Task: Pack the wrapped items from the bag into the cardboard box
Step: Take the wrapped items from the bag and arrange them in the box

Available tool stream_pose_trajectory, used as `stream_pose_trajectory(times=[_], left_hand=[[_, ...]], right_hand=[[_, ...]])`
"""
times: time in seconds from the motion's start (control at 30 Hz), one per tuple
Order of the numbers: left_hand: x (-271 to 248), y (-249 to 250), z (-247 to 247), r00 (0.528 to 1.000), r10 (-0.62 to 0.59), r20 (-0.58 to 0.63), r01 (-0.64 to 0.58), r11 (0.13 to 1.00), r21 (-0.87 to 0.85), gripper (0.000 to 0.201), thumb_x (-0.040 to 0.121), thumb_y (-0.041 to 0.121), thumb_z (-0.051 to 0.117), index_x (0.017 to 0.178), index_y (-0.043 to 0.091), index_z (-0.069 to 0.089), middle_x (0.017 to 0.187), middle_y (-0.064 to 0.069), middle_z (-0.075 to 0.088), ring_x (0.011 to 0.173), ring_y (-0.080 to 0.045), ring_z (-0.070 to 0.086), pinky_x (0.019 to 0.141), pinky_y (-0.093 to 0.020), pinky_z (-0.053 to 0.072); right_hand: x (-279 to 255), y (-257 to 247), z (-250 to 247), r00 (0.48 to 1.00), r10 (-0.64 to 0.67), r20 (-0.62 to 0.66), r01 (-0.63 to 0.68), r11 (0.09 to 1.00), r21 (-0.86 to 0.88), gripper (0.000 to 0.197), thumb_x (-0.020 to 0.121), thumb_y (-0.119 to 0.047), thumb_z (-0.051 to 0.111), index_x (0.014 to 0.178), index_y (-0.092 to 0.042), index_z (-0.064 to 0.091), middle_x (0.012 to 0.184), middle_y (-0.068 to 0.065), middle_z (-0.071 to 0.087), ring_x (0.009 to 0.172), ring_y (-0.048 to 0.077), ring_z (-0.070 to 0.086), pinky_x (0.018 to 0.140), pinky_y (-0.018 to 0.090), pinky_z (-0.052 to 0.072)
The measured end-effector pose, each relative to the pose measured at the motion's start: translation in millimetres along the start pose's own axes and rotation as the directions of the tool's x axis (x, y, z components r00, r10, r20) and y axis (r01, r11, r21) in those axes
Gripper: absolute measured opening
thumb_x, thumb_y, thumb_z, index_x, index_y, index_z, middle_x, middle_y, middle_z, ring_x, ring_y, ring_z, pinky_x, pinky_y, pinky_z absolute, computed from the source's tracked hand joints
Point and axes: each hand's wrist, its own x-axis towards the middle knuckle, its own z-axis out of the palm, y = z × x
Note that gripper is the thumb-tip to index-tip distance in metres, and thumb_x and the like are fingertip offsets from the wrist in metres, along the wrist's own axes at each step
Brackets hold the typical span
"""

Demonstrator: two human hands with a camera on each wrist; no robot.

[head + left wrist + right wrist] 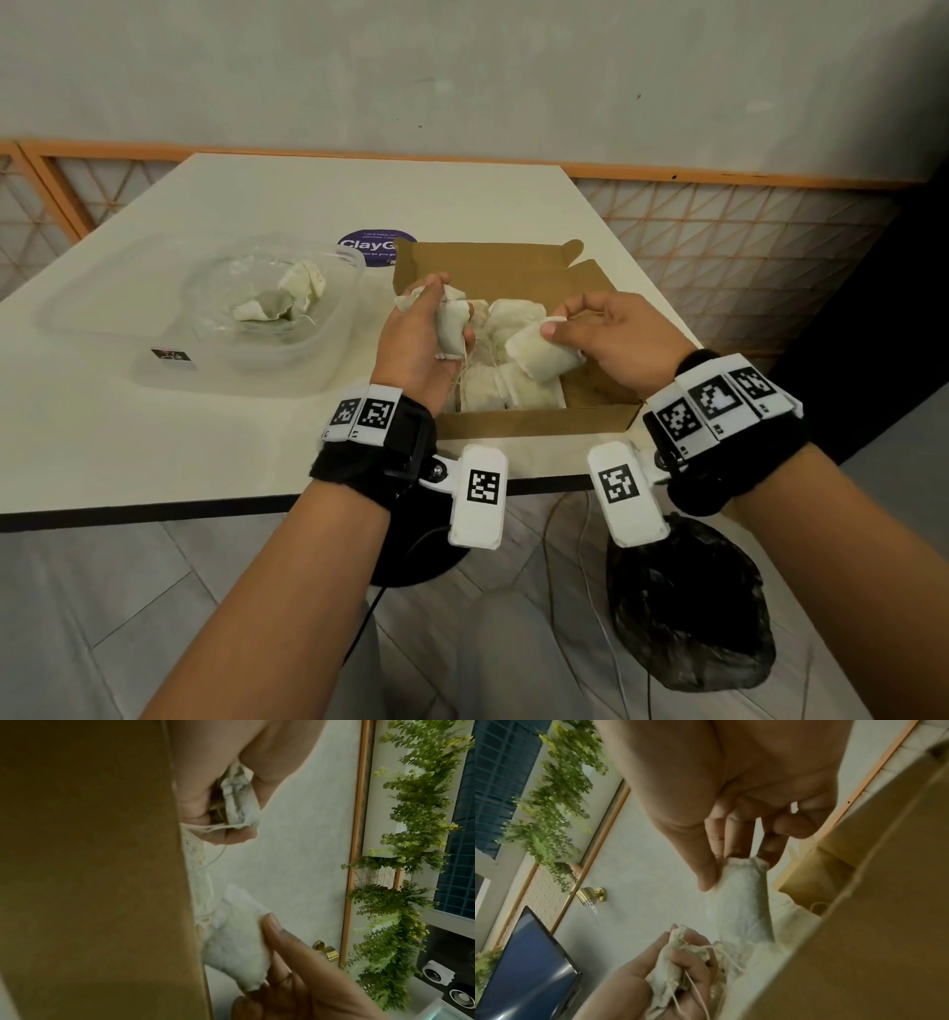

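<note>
An open cardboard box (pixel 598 395) lies on the table with several white wrapped sachets (pixel 488 390) inside. My left hand (pixel 426 334) grips a bunch of sachets (pixel 453 329) with trailing strings over the box's left side; the same bunch (pixel 239 799) shows in its curled fingers. My right hand (pixel 611 334) pinches the top edge of one sachet (pixel 539 354) between thumb and fingertips, and it hangs over the box. That sachet (pixel 741 902) hangs over the open box wall (pixel 859 923). A clear plastic bag (pixel 267 303) at the left holds several more sachets (pixel 287 298).
The white table (pixel 154 437) ends just in front of the box. A purple round sticker (pixel 369 246) lies behind the box. A dark plastic bag (pixel 688 611) hangs below the table edge on the right. An orange lattice railing (pixel 719 241) borders the table.
</note>
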Motion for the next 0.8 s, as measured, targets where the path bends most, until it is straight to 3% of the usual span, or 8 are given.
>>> stream_pose_trajectory(times=[0.07,0.17,0.27,0.33,0.43,0.57,0.7,0.8], left_hand=[[0,1,1,1.0,0.0,-0.009,0.0,1.0,-0.002,0.017,0.097,0.022,0.048,0.083,0.018,0.057,0.075,-0.003,0.053,0.049,-0.009,0.058,0.041,-0.017,0.043],[0,0,1,1.0,0.005,-0.001,-0.005,1.0,-0.009,0.019,0.098,0.021,0.047,0.082,0.018,0.056,0.073,-0.003,0.053,0.047,-0.008,0.057,0.04,-0.017,0.042],[0,0,0,1.0,-0.001,0.002,0.001,1.0,-0.017,0.018,0.098,0.021,0.047,0.082,0.018,0.056,0.075,-0.003,0.054,0.049,-0.008,0.058,0.041,-0.016,0.042],[-1,0,0,1.0,-0.005,0.009,0.005,1.0,-0.025,0.017,0.098,0.021,0.048,0.083,0.018,0.056,0.076,-0.003,0.054,0.049,-0.008,0.06,0.041,-0.016,0.042],[-1,0,0,1.0,-0.005,0.02,0.005,1.0,-0.024,0.016,0.097,0.021,0.048,0.084,0.017,0.056,0.077,-0.003,0.054,0.049,-0.009,0.06,0.041,-0.017,0.043],[-1,-1,-1,1.0,-0.003,0.019,0.003,1.0,-0.012,0.016,0.097,0.021,0.049,0.083,0.017,0.057,0.076,-0.003,0.054,0.052,-0.01,0.058,0.041,-0.017,0.042],[-1,-1,-1,1.0,-0.004,0.021,0.004,1.0,-0.003,0.017,0.097,0.022,0.049,0.083,0.017,0.057,0.077,-0.003,0.054,0.053,-0.01,0.058,0.041,-0.017,0.043],[0,-1,-1,1.0,-0.009,0.021,0.009,1.0,0.001,0.016,0.097,0.021,0.049,0.084,0.017,0.057,0.077,-0.003,0.055,0.054,-0.011,0.058,0.042,-0.017,0.043]], right_hand=[[1,-3,-5,0.999,0.015,-0.029,-0.015,1.0,0.022,0.01,0.081,-0.016,0.069,0.079,-0.023,0.063,0.085,0.006,0.065,0.071,0.017,0.057,0.067,0.029,0.049],[0,0,-6,0.991,0.113,0.068,-0.119,0.988,0.095,0.017,0.081,-0.009,0.068,0.091,-0.022,0.064,0.091,0.009,0.065,0.063,0.019,0.048,0.05,0.021,0.042],[-2,8,0,0.962,0.225,0.157,-0.236,0.97,0.055,0.027,0.082,0.0,0.065,0.1,-0.019,0.06,0.103,0.012,0.063,0.068,0.021,0.055,0.051,0.019,0.05],[-5,11,5,0.958,0.253,0.134,-0.258,0.966,0.023,0.033,0.082,0.005,0.064,0.108,-0.013,0.056,0.102,0.013,0.06,0.064,0.017,0.057,0.049,0.017,0.052],[-5,13,9,0.975,0.215,0.055,-0.214,0.977,-0.021,0.038,0.081,0.004,0.065,0.114,-0.011,0.053,0.084,0.01,0.06,0.059,0.014,0.056,0.049,0.018,0.052],[-2,18,11,0.991,0.121,-0.057,-0.131,0.965,-0.226,0.037,0.077,-0.01,0.073,0.108,-0.023,0.055,0.08,0.004,0.07,0.083,0.021,0.065,0.079,0.038,0.055],[-4,22,14,0.994,0.065,-0.085,-0.085,0.96,-0.268,0.042,0.077,-0.021,0.074,0.113,-0.024,0.053,0.084,-0.001,0.067,0.077,0.015,0.062,0.068,0.029,0.052],[-12,19,7,0.99,-0.029,-0.138,-0.023,0.932,-0.362,0.029,0.079,-0.023,0.072,0.102,-0.024,0.053,0.084,-0.004,0.059,0.078,0.011,0.055,0.069,0.021,0.043]])
